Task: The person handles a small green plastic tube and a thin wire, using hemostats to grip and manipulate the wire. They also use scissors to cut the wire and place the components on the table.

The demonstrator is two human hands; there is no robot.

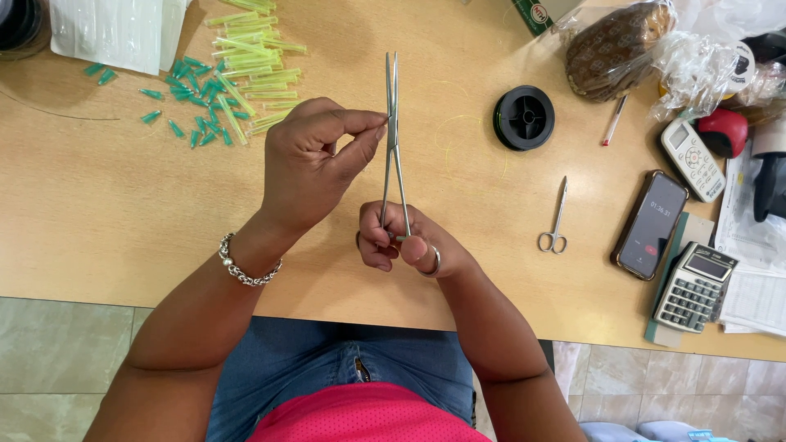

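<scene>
r hand [403,241] clenches forceps [393,139] rings, tips upright over bench [98,213]; l hand [315,160] pinches at its shaft, prob steadying.

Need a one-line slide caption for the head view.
Right hand holds steel forceps upright over the wooden table while left hand pinches near its tips.

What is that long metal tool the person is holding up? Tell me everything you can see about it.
The forceps are a slim, shiny, silver-coloured metal clamp shaped like thin scissors. Two long arms run from the finger loops to narrow jaws, which look closed. It points away from the person, above the wooden table. The right hand grips the loop end; the left hand pinches at its shaft with thumb and forefinger.
</scene>
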